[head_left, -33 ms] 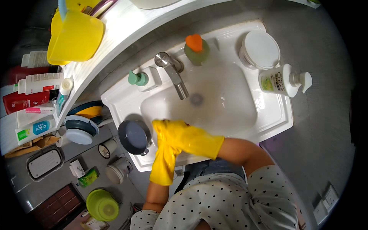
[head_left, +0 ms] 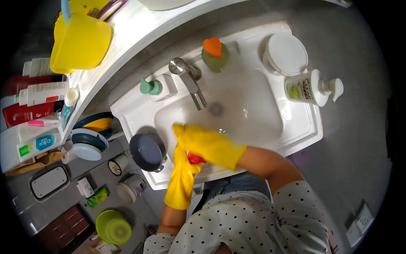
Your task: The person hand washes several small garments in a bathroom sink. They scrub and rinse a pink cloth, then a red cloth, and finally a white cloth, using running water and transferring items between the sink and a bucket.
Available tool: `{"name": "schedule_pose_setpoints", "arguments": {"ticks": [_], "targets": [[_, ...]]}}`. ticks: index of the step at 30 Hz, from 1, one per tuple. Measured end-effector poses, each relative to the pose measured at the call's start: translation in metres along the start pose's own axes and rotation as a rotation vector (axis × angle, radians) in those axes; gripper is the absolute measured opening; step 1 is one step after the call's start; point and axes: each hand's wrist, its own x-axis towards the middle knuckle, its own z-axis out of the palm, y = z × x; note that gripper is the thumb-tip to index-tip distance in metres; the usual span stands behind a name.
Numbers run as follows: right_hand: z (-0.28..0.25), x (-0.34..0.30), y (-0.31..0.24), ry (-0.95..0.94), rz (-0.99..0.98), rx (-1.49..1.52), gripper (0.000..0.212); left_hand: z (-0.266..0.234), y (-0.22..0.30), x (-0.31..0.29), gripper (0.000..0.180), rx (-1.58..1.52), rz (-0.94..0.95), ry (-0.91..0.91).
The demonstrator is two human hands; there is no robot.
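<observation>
Work on the red item (head_left: 196,158) looks under way; what is finished or left does not show. It sits between the left hand (head_left: 182,167) and the blurred right hand (head_left: 203,140); I cannot tell which grips it. Counted: one pot (head_left: 148,149), one tap (head_left: 193,87), two gloved hands, one red item, one lidded tub (head_left: 287,53).

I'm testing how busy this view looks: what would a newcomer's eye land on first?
Probably the bright yellow gloves on the left hand and right hand, close together over the near left side of the white sink, with something red showing between them. Next would come the orange heart shape at the sink's far edge, right of the faucet, then the yellow container at upper left.
</observation>
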Motion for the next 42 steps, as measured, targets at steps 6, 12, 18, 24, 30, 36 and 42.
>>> {"name": "schedule_pose_setpoints", "arguments": {"ticks": [6,12,18,24,30,36,42], "targets": [[0.016,-0.020,-0.031,-0.019,-0.127,-0.086,0.030,-0.021,-0.006,-0.002,0.026,0.296,-0.038,0.138],[-0.007,0.024,0.011,-0.085,0.109,-0.015,0.029,0.044,0.054,0.010,0.033,-0.715,-0.632,0.329],[-0.007,0.003,0.013,-0.039,0.074,-0.019,0.029,0.011,0.013,0.011,0.035,-0.176,-0.266,-0.179],[-0.015,-0.016,0.036,0.270,0.025,0.819,0.028,0.050,0.115,-0.010,0.029,-0.494,-0.483,0.425],[0.011,-0.044,-0.010,0.401,-0.397,-0.063,0.031,-0.006,0.032,-0.001,0.026,-0.906,-0.175,-0.011],[-0.002,0.002,0.009,-0.010,0.109,0.056,0.025,0.041,0.063,0.001,0.023,-0.602,-0.479,0.476],[0.002,-0.012,0.012,0.056,0.100,0.116,0.022,0.029,0.069,-0.006,0.018,-0.064,-0.361,0.204]]}}
